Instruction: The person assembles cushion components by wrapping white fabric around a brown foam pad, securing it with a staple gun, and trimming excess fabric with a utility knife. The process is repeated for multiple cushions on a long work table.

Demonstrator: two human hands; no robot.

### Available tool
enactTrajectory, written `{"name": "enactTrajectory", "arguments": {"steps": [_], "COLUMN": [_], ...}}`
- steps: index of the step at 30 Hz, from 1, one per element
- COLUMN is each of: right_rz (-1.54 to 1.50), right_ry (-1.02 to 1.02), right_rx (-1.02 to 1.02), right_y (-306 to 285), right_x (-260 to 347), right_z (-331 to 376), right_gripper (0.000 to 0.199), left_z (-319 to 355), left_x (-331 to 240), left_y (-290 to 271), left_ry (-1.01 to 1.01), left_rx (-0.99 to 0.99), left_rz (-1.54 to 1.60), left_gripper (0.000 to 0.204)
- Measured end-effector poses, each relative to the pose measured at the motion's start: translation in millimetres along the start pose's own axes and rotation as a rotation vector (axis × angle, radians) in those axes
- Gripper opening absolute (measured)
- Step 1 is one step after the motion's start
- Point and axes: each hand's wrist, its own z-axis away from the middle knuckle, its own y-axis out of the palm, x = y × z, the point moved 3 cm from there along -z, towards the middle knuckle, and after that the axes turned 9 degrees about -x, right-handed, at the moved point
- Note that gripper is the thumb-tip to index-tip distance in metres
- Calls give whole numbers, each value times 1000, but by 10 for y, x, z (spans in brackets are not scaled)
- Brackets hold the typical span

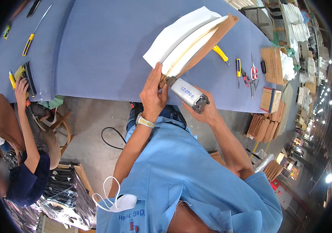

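My left hand (153, 94), with a watch on its wrist, grips the near end of a curved panel (203, 48). White sheet material lines the panel, and brown covering wraps its edge. Behind a silver air staple gun (188, 93), my right hand (203, 108) is closed around the tool, its fingers partly hidden. The gun's nose points at the panel's near end, close to my left fingers; whether it touches cannot be made out. The panel is held tilted above the blue-covered table (100, 50).
A yellow utility knife (221, 54), a yellow screwdriver (238, 68), red-handled scissors (254, 72) and a cardboard box (273, 65) lie to the right. At left, a co-worker's hand (21, 91) holds a black tool. A black hose (109, 136) loops below the table edge.
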Motion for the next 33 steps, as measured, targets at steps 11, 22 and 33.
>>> {"name": "enactTrajectory", "arguments": {"steps": [11,22,33], "right_rz": [15,-117,-19], "right_ry": [-113,-32,225], "right_rx": [4,77,178], "right_y": [-38,-54,-148], "right_x": [128,-17,-65], "right_z": [-45,14,226], "right_gripper": [37,37,55], "left_z": [52,61,356], "left_x": [-32,-76,-124], "left_y": [15,32,217], "left_ry": [0,22,8], "left_rx": [8,25,52], "left_rz": [-20,-58,-19], "left_gripper": [83,87,91]}}
